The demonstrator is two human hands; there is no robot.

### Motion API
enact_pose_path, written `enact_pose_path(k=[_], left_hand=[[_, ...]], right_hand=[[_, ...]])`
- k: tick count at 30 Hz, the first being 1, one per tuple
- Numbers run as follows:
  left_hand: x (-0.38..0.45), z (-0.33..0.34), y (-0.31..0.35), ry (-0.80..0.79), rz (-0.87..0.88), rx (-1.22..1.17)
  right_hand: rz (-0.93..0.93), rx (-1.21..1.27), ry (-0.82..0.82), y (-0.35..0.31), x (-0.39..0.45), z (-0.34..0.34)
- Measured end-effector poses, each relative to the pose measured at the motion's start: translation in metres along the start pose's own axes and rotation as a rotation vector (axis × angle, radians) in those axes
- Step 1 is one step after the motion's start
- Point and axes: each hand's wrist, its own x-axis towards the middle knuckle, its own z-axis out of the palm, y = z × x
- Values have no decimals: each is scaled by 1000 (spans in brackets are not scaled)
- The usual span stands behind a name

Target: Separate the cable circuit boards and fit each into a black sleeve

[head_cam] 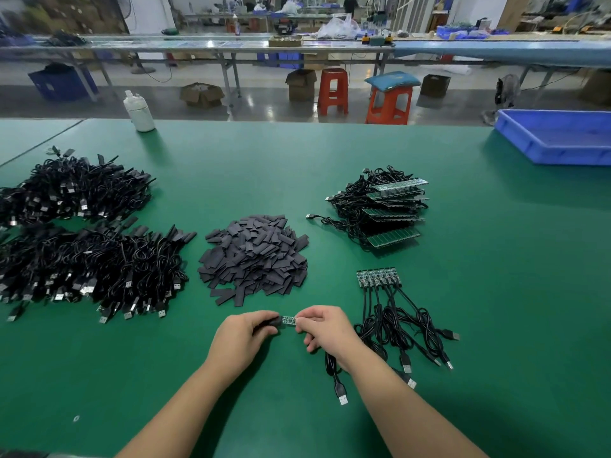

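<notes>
Low over the green surface [297, 166], the left hand [243, 338] has its grip curled round a black sleeve [272, 320] while the right hand [325, 328] pinches the small circuit board [288, 320] at its mouth, sleeve pile [254, 259] just beyond.

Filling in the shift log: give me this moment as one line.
step: sleeving | left hand: holds black sleeve | right hand: pinches circuit board | board partly outside sleeve | strip of joined boards waiting
</notes>
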Motion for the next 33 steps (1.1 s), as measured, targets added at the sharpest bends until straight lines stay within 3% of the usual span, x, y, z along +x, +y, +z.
enact_pose_path(k=[14, 21, 26, 33], left_hand=[[-3, 3, 6, 51, -23, -50], [-1, -2, 7, -34, 60, -19], [7, -8, 18, -158, 147, 155], [11, 1, 33, -156, 163, 236]], right_hand=[[0, 8, -13, -1, -2, -1], [-7, -31, -43, 0, -1, -3], [-12, -44, -62, 2, -1, -2], [-12, 11, -63, 2, -1, -3]])
